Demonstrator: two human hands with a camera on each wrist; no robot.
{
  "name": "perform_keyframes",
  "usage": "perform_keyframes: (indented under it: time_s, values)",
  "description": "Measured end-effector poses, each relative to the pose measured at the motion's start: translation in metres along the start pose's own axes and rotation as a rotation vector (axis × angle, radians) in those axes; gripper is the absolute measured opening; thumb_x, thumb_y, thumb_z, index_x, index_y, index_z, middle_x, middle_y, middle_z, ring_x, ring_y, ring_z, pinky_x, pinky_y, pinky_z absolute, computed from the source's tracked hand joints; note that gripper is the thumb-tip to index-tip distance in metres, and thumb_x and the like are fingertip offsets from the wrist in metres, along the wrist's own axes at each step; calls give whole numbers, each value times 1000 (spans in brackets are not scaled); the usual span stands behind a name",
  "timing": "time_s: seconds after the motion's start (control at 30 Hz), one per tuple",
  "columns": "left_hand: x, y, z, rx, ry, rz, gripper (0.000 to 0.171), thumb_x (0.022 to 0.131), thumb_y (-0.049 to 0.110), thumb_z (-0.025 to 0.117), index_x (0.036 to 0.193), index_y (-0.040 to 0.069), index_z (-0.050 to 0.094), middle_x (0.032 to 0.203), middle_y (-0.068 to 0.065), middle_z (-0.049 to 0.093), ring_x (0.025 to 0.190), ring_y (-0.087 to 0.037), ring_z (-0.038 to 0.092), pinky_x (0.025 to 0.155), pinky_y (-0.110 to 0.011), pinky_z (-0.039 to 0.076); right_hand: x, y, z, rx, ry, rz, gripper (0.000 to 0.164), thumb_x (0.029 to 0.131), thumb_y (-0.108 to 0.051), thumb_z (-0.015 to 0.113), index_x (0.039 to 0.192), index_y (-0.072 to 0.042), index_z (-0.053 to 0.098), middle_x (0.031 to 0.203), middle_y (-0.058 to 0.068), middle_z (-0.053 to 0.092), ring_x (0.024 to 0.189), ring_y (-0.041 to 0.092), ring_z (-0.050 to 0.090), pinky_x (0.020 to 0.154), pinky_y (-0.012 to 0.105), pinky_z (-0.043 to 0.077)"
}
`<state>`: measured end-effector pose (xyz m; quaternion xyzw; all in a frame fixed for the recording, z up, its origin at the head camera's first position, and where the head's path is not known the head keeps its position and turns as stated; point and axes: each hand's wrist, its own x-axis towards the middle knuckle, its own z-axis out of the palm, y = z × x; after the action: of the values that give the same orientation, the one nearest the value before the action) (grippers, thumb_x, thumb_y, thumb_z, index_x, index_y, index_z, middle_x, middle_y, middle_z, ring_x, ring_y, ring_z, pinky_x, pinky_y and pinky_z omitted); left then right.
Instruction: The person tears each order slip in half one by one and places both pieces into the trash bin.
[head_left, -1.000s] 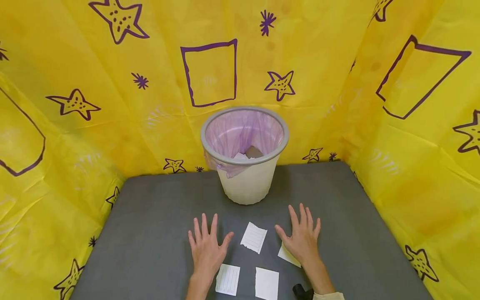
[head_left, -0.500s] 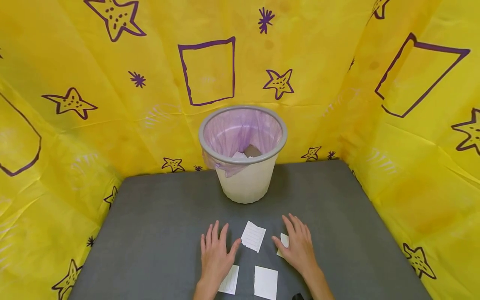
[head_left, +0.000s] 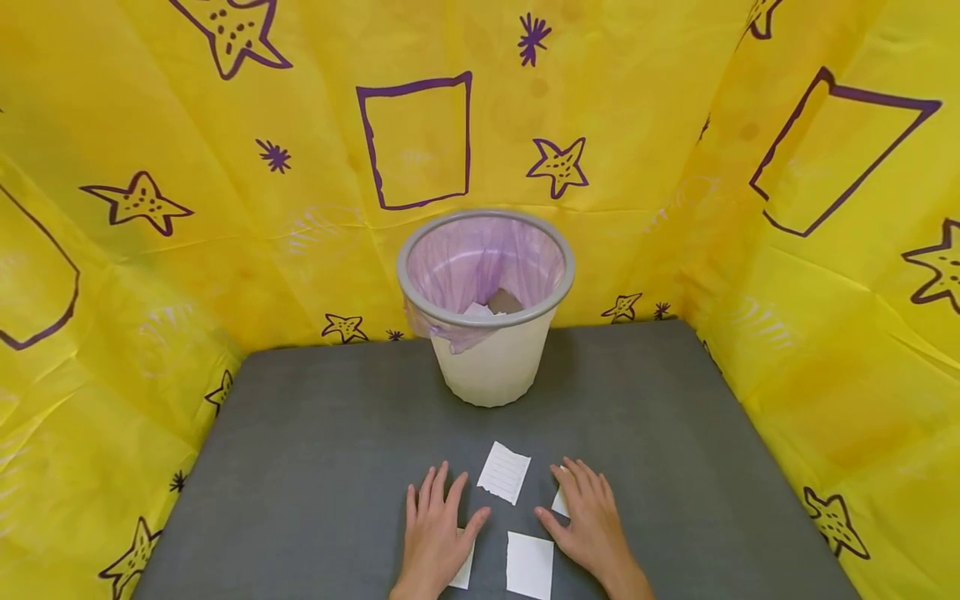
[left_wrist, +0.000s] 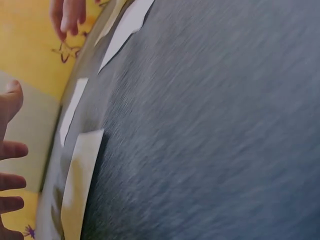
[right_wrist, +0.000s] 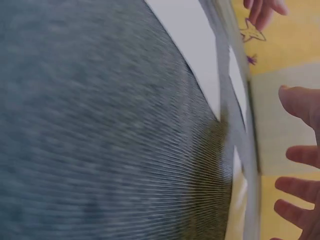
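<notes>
My left hand, fingers spread and holding nothing, hovers over a lined paper piece that it partly covers. The left wrist view shows a gap between its fingers and that paper piece. On the right, my other hand is spread above a pale paper piece, most of which it hides. Its fingers also stand apart from the table in the right wrist view. Between the hands lie a torn lined paper piece and, nearer, a blank white paper piece.
A white waste bin with a grey rim and a purple liner stands behind the papers. Crumpled paper and a brown piece lie inside. Yellow patterned cloth walls in the grey table at the back and sides.
Both hands have drawn back toward the near edge, and the left has also shifted right over its lined paper. The papers and the bin have stayed in place.
</notes>
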<state>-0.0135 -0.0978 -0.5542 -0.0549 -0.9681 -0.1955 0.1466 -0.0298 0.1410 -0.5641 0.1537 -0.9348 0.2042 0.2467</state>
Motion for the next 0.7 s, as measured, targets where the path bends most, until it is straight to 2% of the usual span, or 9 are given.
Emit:
perform_keyframes:
  time_s: [0.17,0.3,0.53,0.7]
  values:
    - [-7,9,4,13,-24,70,58,83,58,64,123,16,62,138,-16,54,130,-38,48,104,-62,34,-7,-1,2,-10,-5,-31,59,70,-41,76,117,-8,64,121,18,63,112,38,59,86,65,44]
    - [-11,15,7,10,-72,144,58,83,58,64,123,15,62,137,-15,54,129,-37,49,103,-58,38,-12,-4,5,-23,-47,-44,57,71,-44,76,116,-11,64,121,16,63,111,37,59,87,63,45]
    - [-15,20,11,79,-234,288,62,79,55,69,129,19,58,137,-8,54,128,-27,50,106,-55,38,-24,-13,8,-53,-127,-107,58,67,-51,79,110,-14,66,123,13,62,114,34,57,89,58,47]
    - [-16,18,15,113,-221,372,69,71,59,73,128,22,58,133,-4,57,127,-25,52,106,-56,36,-26,-14,9,-20,-112,-127,55,62,-51,82,100,-15,65,123,16,61,116,38,56,89,60,45]
